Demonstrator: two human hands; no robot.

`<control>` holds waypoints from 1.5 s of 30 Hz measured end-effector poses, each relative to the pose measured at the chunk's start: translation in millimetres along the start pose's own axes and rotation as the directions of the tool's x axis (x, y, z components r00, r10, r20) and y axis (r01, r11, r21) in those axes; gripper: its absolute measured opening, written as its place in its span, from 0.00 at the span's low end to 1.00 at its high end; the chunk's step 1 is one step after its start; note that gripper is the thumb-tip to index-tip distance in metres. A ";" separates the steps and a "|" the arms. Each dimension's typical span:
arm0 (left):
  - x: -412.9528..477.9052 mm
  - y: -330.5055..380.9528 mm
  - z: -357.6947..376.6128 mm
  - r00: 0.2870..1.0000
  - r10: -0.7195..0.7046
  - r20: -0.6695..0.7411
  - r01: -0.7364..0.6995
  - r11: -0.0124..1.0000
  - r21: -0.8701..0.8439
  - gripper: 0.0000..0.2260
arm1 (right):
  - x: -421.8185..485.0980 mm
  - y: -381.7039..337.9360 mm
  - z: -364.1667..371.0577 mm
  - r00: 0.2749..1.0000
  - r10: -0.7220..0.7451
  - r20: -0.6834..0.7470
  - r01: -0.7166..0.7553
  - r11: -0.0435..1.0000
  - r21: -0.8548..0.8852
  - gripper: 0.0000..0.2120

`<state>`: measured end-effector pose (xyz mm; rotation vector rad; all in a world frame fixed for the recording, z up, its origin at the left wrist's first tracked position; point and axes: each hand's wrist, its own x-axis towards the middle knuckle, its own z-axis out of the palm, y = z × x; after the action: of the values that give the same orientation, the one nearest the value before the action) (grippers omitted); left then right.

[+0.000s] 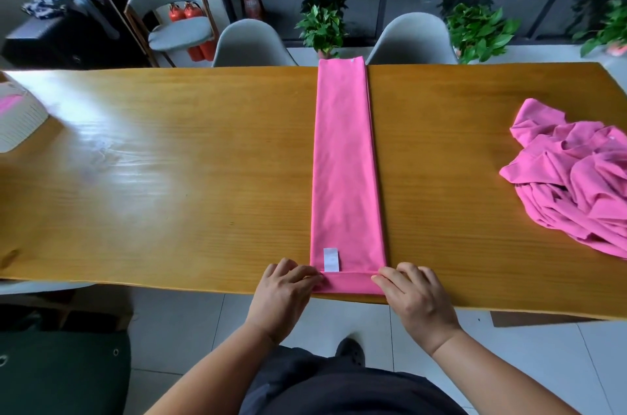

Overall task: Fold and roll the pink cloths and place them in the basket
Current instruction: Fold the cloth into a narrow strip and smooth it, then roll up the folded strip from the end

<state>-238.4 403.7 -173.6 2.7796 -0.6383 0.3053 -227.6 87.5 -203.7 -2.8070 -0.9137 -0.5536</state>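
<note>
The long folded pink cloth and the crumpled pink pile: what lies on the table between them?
Nothing: in the head view only bare wooden table separates the folded cloth from the pile.

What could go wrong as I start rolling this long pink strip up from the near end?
1. The roll may drift crooked: the pink strip is long and narrow, and your left hand and right hand hold only the corners of its turned-over end.
2. That end lies right at the near edge of the table, so it could slip off.
3. The stacked layers showing along the strip's right side could splay as you roll.
</note>
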 end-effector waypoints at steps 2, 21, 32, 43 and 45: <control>-2.5 0.7 -0.4 1.000 -0.004 0.015 0.004 1.000 -0.018 0.11 | -0.8 0.3 -0.8 1.000 0.001 0.009 -0.001 1.000 0.015 0.13; 5.9 5.9 9.0 0.952 -0.300 0.057 0.306 0.934 -0.186 0.05 | 25.4 -6.3 -8.4 0.980 0.191 0.061 -0.197 0.976 0.096 0.12; 43.4 18.3 9.5 0.843 -0.475 0.253 0.508 0.857 -0.084 0.05 | 50.1 -4.0 -2.7 0.877 0.353 0.326 -0.401 0.912 0.090 0.05; 32.3 2.9 10.8 0.990 -0.053 0.131 0.037 0.992 0.119 0.08 | 35.8 2.7 -4.0 0.995 0.091 0.049 -0.094 0.994 0.050 0.10; 26.9 2.4 8.3 0.993 -0.032 0.111 0.021 0.995 0.098 0.07 | 29.3 2.8 -6.6 0.994 0.092 0.060 -0.097 0.992 0.082 0.11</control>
<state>-214.6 388.5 -173.9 2.9128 -0.6283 0.1794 -206.0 99.5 -186.5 -2.7850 -0.7896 -0.4152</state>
